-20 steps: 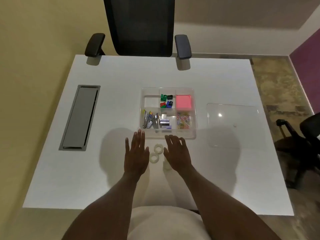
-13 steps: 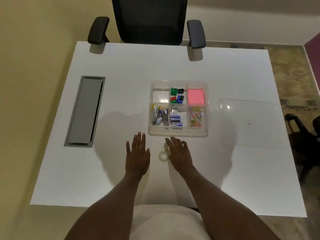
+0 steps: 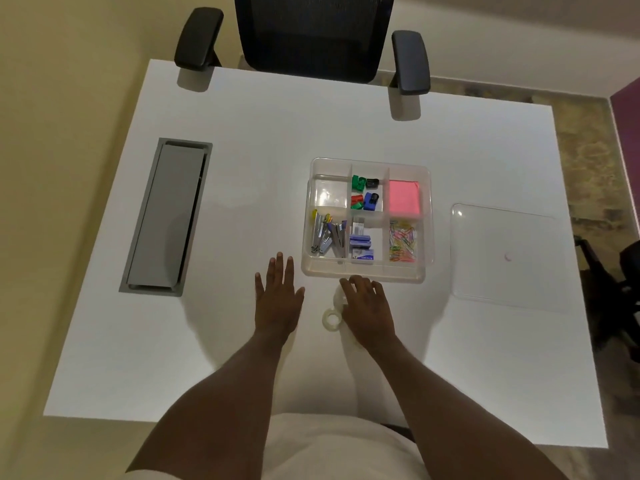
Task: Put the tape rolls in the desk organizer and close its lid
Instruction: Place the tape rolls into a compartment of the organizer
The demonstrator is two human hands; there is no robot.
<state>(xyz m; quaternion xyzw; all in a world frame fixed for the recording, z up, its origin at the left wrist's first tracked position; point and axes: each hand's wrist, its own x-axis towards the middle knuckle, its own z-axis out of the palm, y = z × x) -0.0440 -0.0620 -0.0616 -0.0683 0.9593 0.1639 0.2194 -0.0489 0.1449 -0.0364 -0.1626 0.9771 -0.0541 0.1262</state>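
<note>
The clear desk organizer (image 3: pixel 428 216) sits open in the middle of the white desk, with staplers, sharpeners, pink notes and paper clips in its compartments; its back left compartment is bare. Its clear lid (image 3: pixel 509 258) lies flat on the desk to the right. One tape roll (image 3: pixel 332 319) lies flat in front of the organizer, and a second tape roll (image 3: pixel 338 298) shows just beyond it, partly under my fingers. My right hand (image 3: pixel 367 308) rests beside them, fingers curled over the farther roll. My left hand (image 3: pixel 277 299) lies flat and open on the desk, left of the rolls.
A grey cable tray cover (image 3: pixel 169 216) is set into the desk (image 3: pixel 242 133) at the left. A black office chair (image 3: pixel 311 32) stands at the far edge. Another dark chair (image 3: pixel 623 282) is on the floor at the right.
The view has tilted and shifted. My right hand has moved a little forward over the tape rolls; its fingers now curl on the farther one. My left hand stays flat.
</note>
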